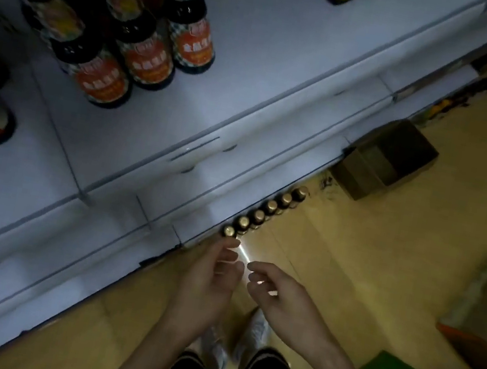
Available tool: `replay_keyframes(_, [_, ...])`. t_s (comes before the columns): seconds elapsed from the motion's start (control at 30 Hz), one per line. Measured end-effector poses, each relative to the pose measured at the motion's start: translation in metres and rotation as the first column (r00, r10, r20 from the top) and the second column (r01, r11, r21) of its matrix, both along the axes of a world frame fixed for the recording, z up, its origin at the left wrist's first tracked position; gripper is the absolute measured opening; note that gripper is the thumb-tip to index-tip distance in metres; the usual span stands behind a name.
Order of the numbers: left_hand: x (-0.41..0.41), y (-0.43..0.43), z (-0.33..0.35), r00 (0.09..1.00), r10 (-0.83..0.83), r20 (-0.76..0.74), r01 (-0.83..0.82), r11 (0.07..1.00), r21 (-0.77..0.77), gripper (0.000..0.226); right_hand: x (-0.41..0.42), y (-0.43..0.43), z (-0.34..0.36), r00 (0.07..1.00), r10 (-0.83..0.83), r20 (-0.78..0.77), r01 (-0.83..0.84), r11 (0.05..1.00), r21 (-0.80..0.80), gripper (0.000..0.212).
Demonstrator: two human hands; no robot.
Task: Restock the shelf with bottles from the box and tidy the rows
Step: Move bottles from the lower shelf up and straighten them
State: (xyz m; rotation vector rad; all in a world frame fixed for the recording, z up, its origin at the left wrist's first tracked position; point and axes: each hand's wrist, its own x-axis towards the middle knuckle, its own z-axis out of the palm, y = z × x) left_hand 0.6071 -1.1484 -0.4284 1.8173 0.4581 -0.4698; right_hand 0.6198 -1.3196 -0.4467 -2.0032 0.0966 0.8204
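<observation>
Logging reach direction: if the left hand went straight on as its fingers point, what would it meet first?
Likely the nearest gold-capped bottle, just beyond the left hand; depth is unclear.

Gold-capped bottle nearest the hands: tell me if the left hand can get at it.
Probably yes. The left hand holds nothing, and its fingertips sit right beside the gold-capped bottle with nothing between. The white shelf edge above hides the bottle's body, so only its top looks easy to grip.

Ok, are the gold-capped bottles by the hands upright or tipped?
Upright. The six gold-capped bottles show round caps from above, in one even row under the shelf edge; none lies on its side.
</observation>
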Motion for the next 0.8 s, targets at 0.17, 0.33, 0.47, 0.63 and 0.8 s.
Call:
replay_keyframes(0.17, [0.01, 0.005, -0.064, 0.996, -0.05, -0.072, 0.051, 0.999, 0.007, 0.026, 0.009, 0.008, -0.073, 0.998, -0.043, -0.045, 0.044, 0.999, 0.018, 0.029])
replay_keyframes(0.33, [0.022, 0.001, -0.156, 0.991, -0.062, -0.117, 0.064, 0.998, 0.015, 0.022, 0.027, 0.013, -0.166, 0.996, -0.083, -0.026, 0.083, 0.996, 0.027, 0.027])
replay_keyframes(0.47, [0.039, -0.009, -0.243, 0.994, -0.023, -0.104, 0.029, 0.998, 0.053, 0.022, 0.044, 0.012, -0.257, 1.0, -0.021, -0.002, 0.021, 1.0, 0.0, 0.026])
replay_keyframes(0.63, [0.058, -0.021, -0.352, 0.999, 0.011, -0.048, -0.007, 0.997, 0.073, 0.032, 0.063, 0.004, -0.359, 0.999, 0.022, 0.029, -0.021, 1.0, -0.016, 0.036])
replay_keyframes(0.8, [0.073, -0.009, -0.447, 0.997, 0.074, -0.014, -0.072, 0.993, 0.095, 0.033, 0.076, 0.002, -0.444, 0.993, 0.081, 0.09, -0.071, 0.991, -0.112, 0.052])
